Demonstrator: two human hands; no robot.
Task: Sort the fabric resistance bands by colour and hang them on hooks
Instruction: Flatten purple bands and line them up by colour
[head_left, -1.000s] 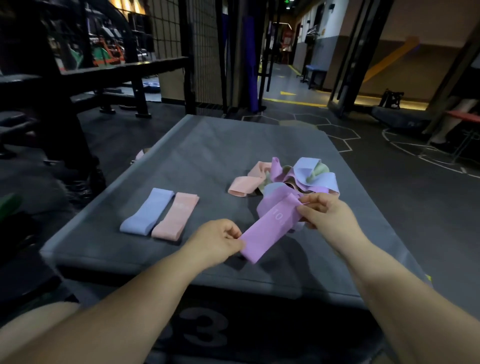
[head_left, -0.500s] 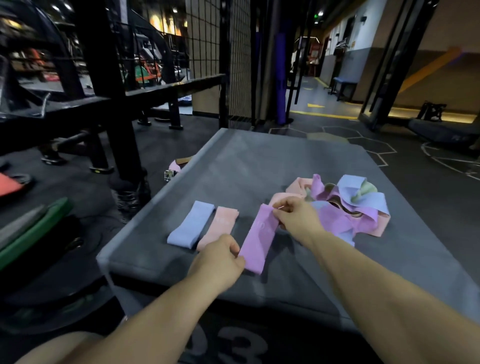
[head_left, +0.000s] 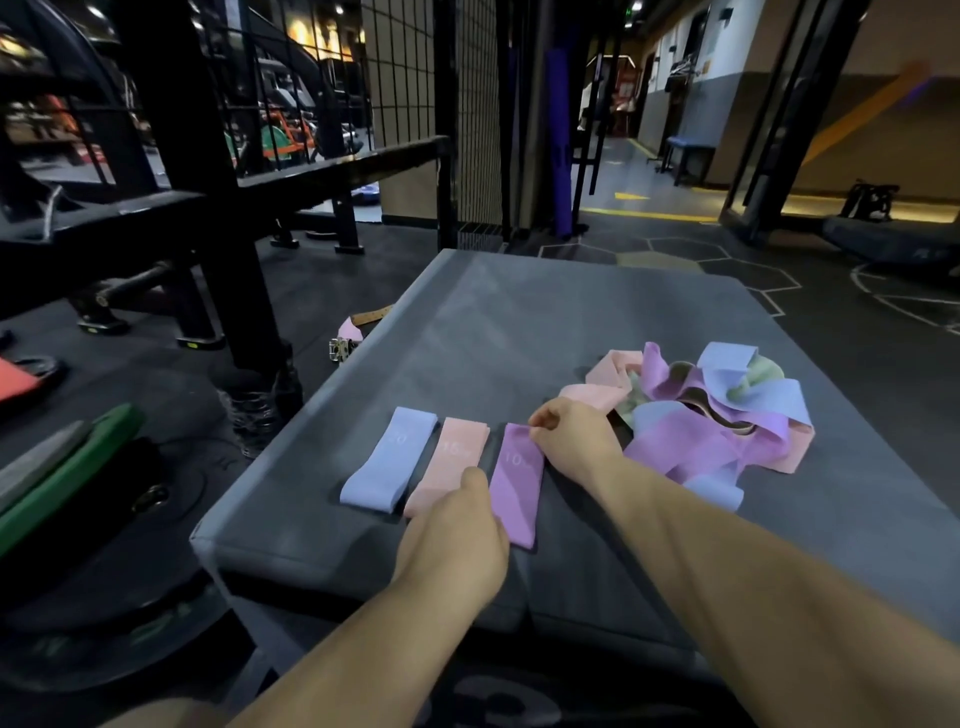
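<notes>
Three flat bands lie side by side on the grey padded box (head_left: 519, 322): a blue band (head_left: 389, 462), a peach band (head_left: 449, 460) and a purple band (head_left: 517, 480) marked 10. My right hand (head_left: 571, 441) pinches the purple band's far end. My left hand (head_left: 457, 540) holds its near end with curled fingers and partly covers the peach band. To the right sits a tangled pile of bands (head_left: 717, 410) in purple, blue, peach and green.
A black steel rack (head_left: 208, 208) with a wire grid stands to the left. Green and grey mats (head_left: 62, 467) and weight plates lie on the floor at the left. A pink strap with a buckle (head_left: 348, 338) lies beside the box.
Both hands carried the purple band left from in front of the pile and laid it flat beside the peach band. My view turned left as well.
</notes>
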